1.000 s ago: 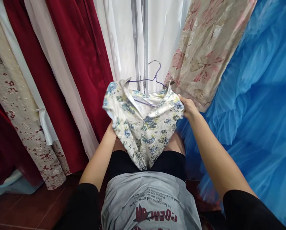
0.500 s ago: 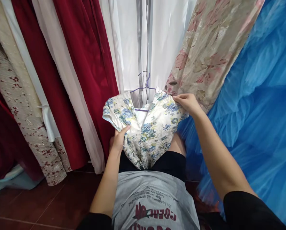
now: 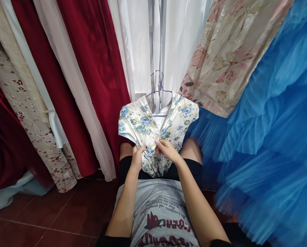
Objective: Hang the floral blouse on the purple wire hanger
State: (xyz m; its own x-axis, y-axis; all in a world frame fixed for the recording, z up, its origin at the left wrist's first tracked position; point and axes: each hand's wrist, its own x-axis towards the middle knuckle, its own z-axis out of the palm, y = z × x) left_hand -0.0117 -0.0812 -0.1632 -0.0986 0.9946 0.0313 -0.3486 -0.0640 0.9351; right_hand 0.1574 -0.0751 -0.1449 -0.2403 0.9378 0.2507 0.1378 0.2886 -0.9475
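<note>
The white cap-sleeved garment with a blue-and-yellow floral print [image 3: 149, 128] lay spread over the person's lap, its smooth, faintly shiny cloth opening in a deep V and bunching into folds lower down. The left hand [image 3: 137, 156] was closed on its side edge, thumb across the front; the right hand [image 3: 167, 150], wrist angled inward, had its fingers drawn together on the cloth just below the V. Both forearms reached forward, elbows bent, over a grey printed T-shirt [image 3: 158, 195] and black shorts [image 3: 127, 166]. A thin purple hanger [image 3: 162, 85] rose from the neckline before smooth white fabric [image 3: 139, 51] with 2 grey strips. Dark red drapery [image 3: 91, 68] hung left; pink-flowered beige cloth [image 3: 220, 68] and ruffled, sheer blue tulle [image 3: 284, 137] hung right.
</note>
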